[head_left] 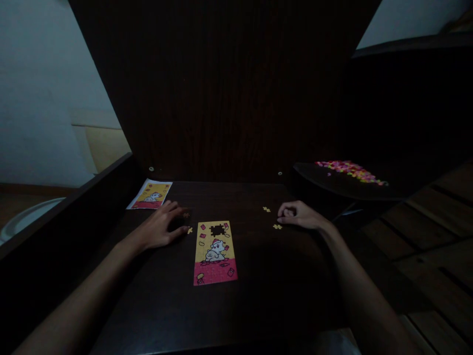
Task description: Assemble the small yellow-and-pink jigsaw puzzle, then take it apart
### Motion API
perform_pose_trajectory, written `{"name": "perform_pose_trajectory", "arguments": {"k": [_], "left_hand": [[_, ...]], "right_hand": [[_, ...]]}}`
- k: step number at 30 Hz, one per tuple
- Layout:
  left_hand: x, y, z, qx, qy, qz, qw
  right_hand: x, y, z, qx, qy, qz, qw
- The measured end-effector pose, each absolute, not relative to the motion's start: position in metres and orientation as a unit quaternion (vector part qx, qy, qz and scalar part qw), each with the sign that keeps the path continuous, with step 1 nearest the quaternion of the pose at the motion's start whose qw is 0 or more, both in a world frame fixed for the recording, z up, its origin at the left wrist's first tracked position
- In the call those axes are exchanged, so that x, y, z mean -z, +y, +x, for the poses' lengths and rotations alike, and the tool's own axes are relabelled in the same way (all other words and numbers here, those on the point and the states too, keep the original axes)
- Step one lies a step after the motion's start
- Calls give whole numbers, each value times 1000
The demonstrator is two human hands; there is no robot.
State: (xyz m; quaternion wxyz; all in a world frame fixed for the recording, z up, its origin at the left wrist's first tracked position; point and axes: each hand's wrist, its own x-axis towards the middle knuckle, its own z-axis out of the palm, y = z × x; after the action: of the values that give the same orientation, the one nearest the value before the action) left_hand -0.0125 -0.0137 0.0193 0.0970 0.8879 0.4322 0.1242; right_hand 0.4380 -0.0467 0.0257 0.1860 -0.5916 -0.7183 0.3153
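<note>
A nearly whole rectangular jigsaw puzzle (215, 266), yellow above and pink below with a white cartoon animal in a red hat, lies on the dark table. A dark gap shows near its top. My left hand (162, 227) is open to its left, fingers spread, thumb tip beside a yellow puzzle piece (189, 230). A dim piece (186, 215) lies near those fingertips. To the puzzle's right, my right hand (301, 215) is loosely curled, thumb close to a yellow piece (277, 227); I see nothing held in it. Another yellow piece (266, 209) lies farther back.
A printed picture sheet (151, 193) matching the puzzle lies at the back left. Behind the table rises a tall dark wooden panel (229, 98). On a dark surface (314, 172) at right is a heap of small pink and yellow bits (349, 170). A raised edge (92, 185) borders the left.
</note>
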Motion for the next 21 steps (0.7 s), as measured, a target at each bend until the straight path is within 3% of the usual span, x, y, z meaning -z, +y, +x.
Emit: {"name": "perform_pose_trajectory", "arguments": {"k": [6, 21], "left_hand": [[-9, -3, -19, -115, 427, 893, 82], [9, 13, 9, -155, 475, 866, 17]], "right_hand": [[-22, -48, 438, -371, -722, -570, 128], [8, -41, 372, -209, -789, -529, 231]]}}
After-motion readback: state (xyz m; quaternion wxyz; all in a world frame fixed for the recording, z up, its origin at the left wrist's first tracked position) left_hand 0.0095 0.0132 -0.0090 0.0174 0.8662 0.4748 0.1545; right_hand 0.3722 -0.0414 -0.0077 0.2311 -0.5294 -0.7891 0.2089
